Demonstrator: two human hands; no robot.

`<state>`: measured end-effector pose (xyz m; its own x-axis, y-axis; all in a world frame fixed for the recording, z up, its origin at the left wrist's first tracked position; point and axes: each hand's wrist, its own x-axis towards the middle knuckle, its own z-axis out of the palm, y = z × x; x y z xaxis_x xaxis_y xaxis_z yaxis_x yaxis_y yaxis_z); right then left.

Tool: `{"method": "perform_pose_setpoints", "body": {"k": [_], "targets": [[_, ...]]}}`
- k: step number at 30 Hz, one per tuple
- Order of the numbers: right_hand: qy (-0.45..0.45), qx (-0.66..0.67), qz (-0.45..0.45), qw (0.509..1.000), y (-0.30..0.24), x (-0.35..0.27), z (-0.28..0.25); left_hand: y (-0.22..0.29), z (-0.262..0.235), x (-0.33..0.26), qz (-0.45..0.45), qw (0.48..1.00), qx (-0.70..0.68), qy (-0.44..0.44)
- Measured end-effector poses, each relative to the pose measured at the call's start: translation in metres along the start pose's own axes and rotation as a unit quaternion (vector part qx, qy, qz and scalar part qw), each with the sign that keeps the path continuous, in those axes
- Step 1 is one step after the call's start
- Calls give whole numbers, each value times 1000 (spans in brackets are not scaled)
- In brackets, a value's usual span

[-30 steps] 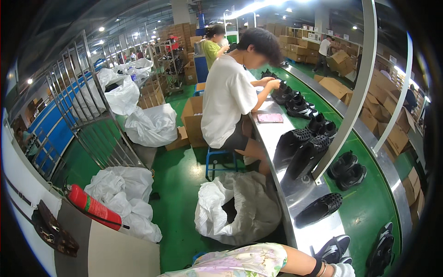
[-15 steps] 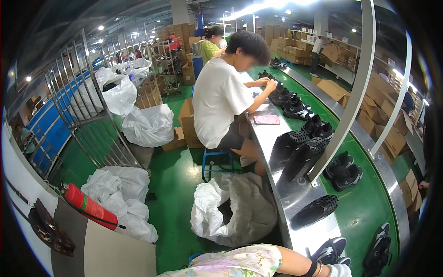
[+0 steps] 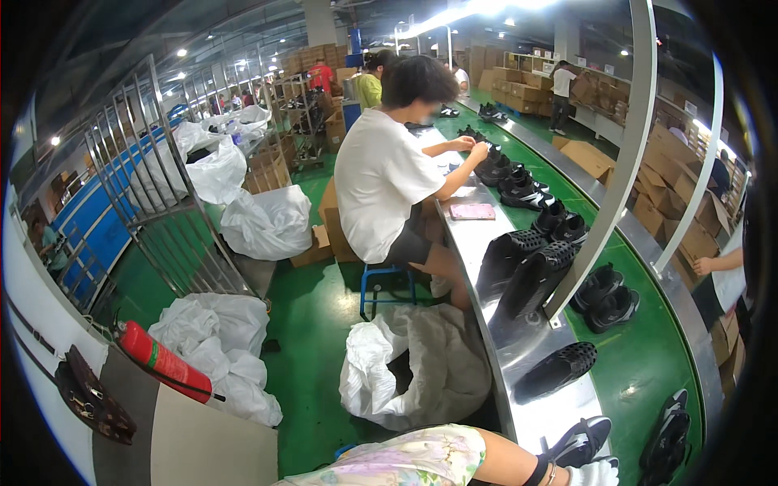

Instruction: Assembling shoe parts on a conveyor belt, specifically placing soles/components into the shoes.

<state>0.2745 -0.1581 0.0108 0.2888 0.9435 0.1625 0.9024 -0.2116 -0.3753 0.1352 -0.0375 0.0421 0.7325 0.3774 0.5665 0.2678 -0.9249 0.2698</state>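
Observation:
At the lower edge my left arm, in a pale floral sleeve, reaches right across the metal bench (image 3: 559,409). My left hand (image 3: 593,473) wears a white glove, with a black band and a bracelet at the wrist. It lies beside a black-and-white sneaker (image 3: 582,438). The picture's edge cuts off the fingers, so their pose and any hold are hidden. My right hand is out of view. Farther up the bench lie a dark perforated shoe-shaped piece (image 3: 559,371) and two larger ones (image 3: 541,271).
Black shoes (image 3: 608,301) sit on the green conveyor (image 3: 624,381) behind a metal post (image 3: 612,162). A co-worker in white (image 3: 385,182) sits at the bench, near a pink phone (image 3: 472,212). White sacks (image 3: 466,364), a fire extinguisher (image 3: 166,362) and a metal rack (image 3: 154,215) stand left.
The view has shifted slightly. My left arm stays almost in place. Another person's arm has come farther in at the right edge. The seated co-worker's head has turned a little.

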Motion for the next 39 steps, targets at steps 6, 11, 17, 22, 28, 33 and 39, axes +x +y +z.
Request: {"method": "perform_pose_setpoints", "body": {"k": [6,11,17,22,28,33,39], "targets": [[-21,107,34,994,3,0,-8,-6,9,-3,-24,995,-86,-44],[-48,198,53,978,2,4,-11,-10,15,-6,2,994,-64,-91],[-23,309,77,948,2,-4,-10,-12,23,-10,5,987,-152,-44],[-3,294,92,951,-10,-10,-12,-18,13,-19,43,989,-100,-98],[-6,353,129,927,-47,-21,-19,-13,0,-19,-46,975,-143,-167],[78,256,-73,961,0,-8,6,-20,-31,3,-90,968,-198,-123],[87,269,-71,957,-51,7,-9,-86,-24,-4,-20,951,-240,-191]]}}
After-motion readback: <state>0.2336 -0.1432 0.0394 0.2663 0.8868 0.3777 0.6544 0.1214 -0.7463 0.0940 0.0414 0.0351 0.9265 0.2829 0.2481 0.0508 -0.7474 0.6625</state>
